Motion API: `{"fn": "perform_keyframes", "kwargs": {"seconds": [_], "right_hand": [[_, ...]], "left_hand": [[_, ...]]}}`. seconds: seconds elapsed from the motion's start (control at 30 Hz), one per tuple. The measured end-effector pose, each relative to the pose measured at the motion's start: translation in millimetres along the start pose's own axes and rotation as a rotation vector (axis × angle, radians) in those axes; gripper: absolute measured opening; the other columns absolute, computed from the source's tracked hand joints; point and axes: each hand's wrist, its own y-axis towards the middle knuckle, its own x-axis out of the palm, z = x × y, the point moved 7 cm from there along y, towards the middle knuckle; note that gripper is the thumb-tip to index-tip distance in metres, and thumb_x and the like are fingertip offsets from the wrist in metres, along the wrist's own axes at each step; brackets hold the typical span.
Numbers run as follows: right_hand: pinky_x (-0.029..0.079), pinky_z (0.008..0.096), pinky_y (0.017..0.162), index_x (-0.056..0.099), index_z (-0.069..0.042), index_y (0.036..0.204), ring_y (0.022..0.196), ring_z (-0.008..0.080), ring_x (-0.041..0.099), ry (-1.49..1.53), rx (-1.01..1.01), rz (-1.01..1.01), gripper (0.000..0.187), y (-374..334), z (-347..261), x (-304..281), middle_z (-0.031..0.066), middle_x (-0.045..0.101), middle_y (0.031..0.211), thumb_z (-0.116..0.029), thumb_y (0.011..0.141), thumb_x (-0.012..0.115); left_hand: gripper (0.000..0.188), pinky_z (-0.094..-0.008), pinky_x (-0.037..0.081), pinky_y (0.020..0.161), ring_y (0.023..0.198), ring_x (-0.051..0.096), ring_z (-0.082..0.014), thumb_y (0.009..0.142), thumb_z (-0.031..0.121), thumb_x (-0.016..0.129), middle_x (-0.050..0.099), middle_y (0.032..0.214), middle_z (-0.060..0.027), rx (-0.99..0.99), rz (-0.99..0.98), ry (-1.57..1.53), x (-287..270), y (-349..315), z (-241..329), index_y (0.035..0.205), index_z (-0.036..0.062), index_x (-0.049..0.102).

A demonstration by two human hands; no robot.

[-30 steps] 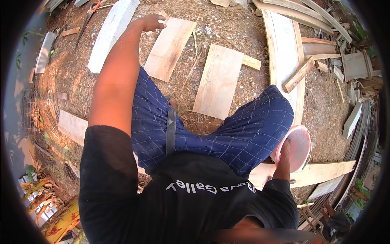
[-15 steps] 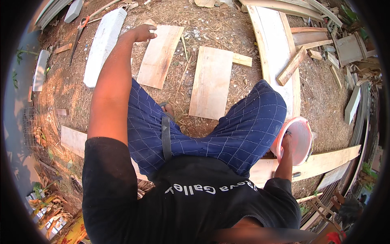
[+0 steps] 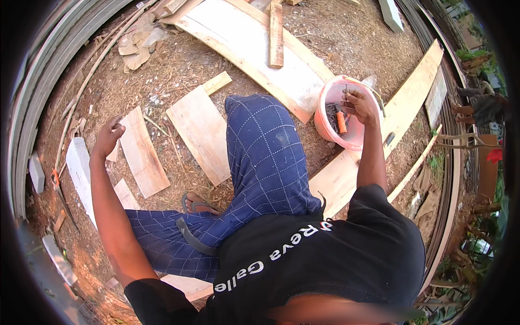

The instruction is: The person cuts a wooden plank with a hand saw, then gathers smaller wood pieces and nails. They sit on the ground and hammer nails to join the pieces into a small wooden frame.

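My right hand (image 3: 359,105) is over a pink bucket (image 3: 320,120), its fingertips pinched on a thin dark nail (image 3: 346,89) that points up. Inside the bucket lie a heap of dark nails (image 3: 332,112) and a tool with an orange handle (image 3: 341,123). My left hand (image 3: 110,137), fingers loosely bent and thumb apart, is beside the upper end of a thin wooden board (image 3: 142,154); nothing shows in it. Whether it touches the board I cannot tell. Another thin board (image 3: 201,135) lies nearer my knee, with a short wood strip (image 3: 218,83) at its far end.
A wide white panel with wooden edges (image 3: 244,46) lies ahead, a wood block (image 3: 275,43) across it. The bucket stands by a long plank (image 3: 414,92). At left are a white block (image 3: 80,168) and an orange-handled saw (image 3: 56,179). Another person (image 3: 479,105) is far right.
My view and body have turned right. My right hand, earlier deep in the bucket, has risen with a nail. My left hand stays near the left board's end, fingers more bent.
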Motion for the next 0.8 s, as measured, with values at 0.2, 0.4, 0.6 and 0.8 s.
{"fn": "perform_keyframes", "kwargs": {"seconds": [0.2,0.4,0.6,0.8], "right_hand": [[0.060,0.0260,0.072,0.061,-0.001,0.123,0.086,0.0154,0.069,0.017,0.023,0.005,0.027,-5,27,-13,0.0050,0.068,0.101,-0.018,0.105,0.053],[0.055,0.0298,0.075,0.066,-0.003,0.116,0.081,0.0146,0.066,-0.260,-0.005,0.203,0.026,8,50,-30,0.0040,0.070,0.099,-0.024,0.100,0.063],[0.056,0.0277,0.079,0.069,-0.002,0.113,0.083,0.0124,0.066,0.461,-0.386,0.157,0.024,-47,-38,41,0.0042,0.069,0.097,-0.019,0.095,0.070],[0.058,0.0265,0.067,0.066,-0.002,0.110,0.080,0.0122,0.067,0.948,-0.475,-0.292,0.020,-108,-162,204,0.0066,0.071,0.096,-0.013,0.094,0.071]], "left_hand": [[0.058,-0.0311,0.047,0.088,0.087,0.057,-0.0144,0.092,0.018,0.069,0.061,0.092,-0.0029,0.020,-0.078,-0.010,8,5,12,0.145,0.0023,0.052],[0.058,-0.0305,0.048,0.086,0.085,0.057,-0.0135,0.092,0.017,0.069,0.064,0.094,-0.0046,-0.047,-0.080,0.025,3,-8,11,0.145,0.0014,0.051],[0.048,-0.0314,0.050,0.094,0.104,0.065,-0.0164,0.099,0.029,0.062,0.068,0.121,-0.0143,0.231,0.014,-0.105,14,-3,143,0.140,0.0035,0.058],[0.055,-0.0300,0.053,0.091,0.112,0.066,-0.0191,0.098,0.037,0.066,0.067,0.126,-0.0134,0.530,-0.038,-0.677,109,-17,350,0.140,0.0021,0.058]]}}
